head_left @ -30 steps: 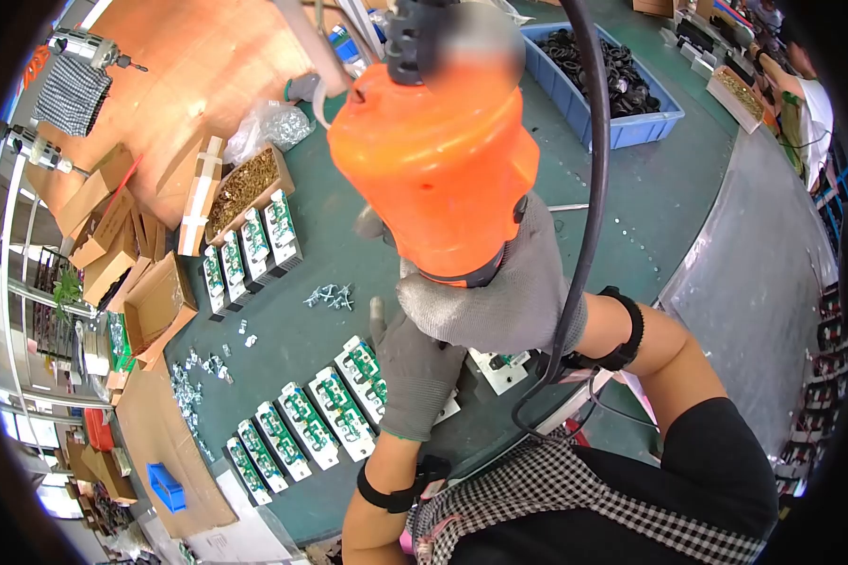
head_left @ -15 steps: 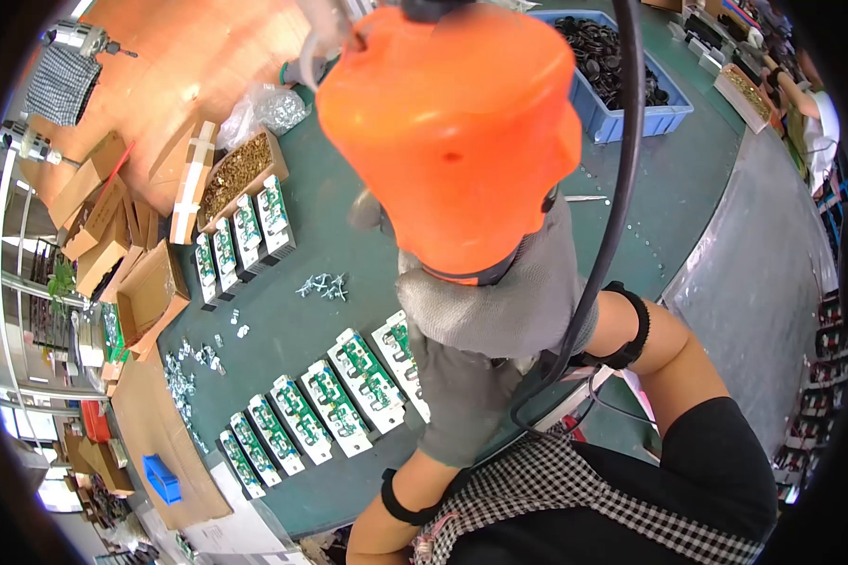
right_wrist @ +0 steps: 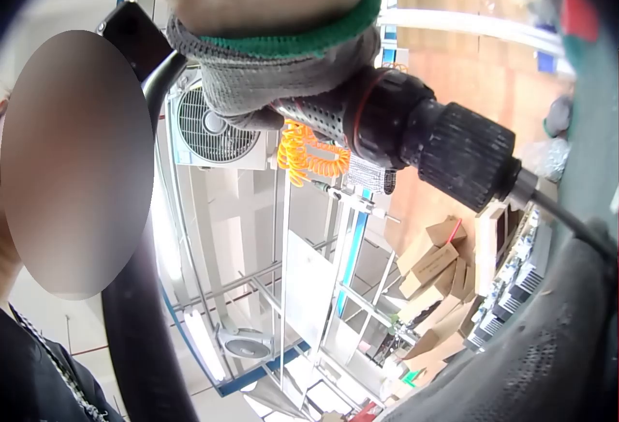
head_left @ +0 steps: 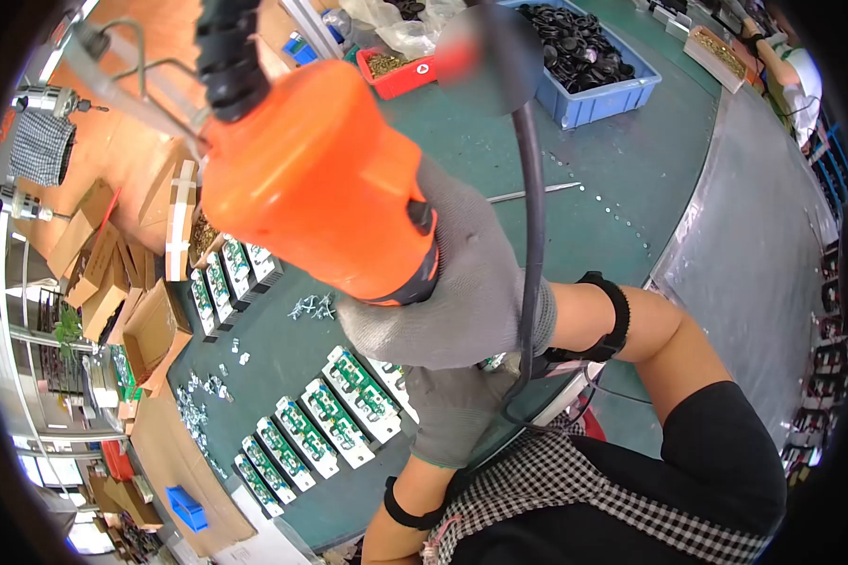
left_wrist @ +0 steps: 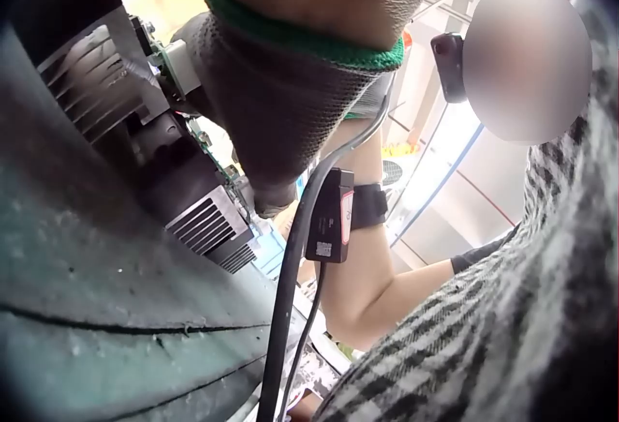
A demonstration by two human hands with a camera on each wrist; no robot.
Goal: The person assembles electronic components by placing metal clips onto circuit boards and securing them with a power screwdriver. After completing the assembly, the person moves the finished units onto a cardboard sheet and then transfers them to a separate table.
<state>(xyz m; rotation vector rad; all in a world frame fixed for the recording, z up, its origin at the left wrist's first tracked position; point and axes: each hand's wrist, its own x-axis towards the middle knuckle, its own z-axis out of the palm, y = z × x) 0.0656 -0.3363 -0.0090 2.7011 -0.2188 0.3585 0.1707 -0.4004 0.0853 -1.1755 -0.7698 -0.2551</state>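
My gloved right hand (head_left: 443,292) grips an orange power screwdriver (head_left: 311,179), its body tilted to the left. In the right wrist view its black chuck (right_wrist: 464,151) carries a thin bit (right_wrist: 566,217), which runs up to my left glove. My gloved left hand (head_left: 454,414) lies below the right one, at the near end of a row of green circuit boards (head_left: 303,441) on pale bases. In the left wrist view my left hand (left_wrist: 280,103) is down against boards with finned heat sinks (left_wrist: 205,224). Its fingertips are largely hidden, so I cannot tell whether they grip one.
Loose screws (head_left: 313,307) lie beyond the row, more small hardware (head_left: 193,414) at the left. Boards on heat sinks (head_left: 219,282) stand near open cartons (head_left: 153,330). At the back are a blue bin (head_left: 598,99) of black parts and a red box (head_left: 396,75). A black cable (head_left: 533,235) hangs over my right wrist.
My left hand has shifted right along the row, uncovering more of a board. The screwdriver came closer to the head camera, then swung left and tilted, my right hand still gripping it.
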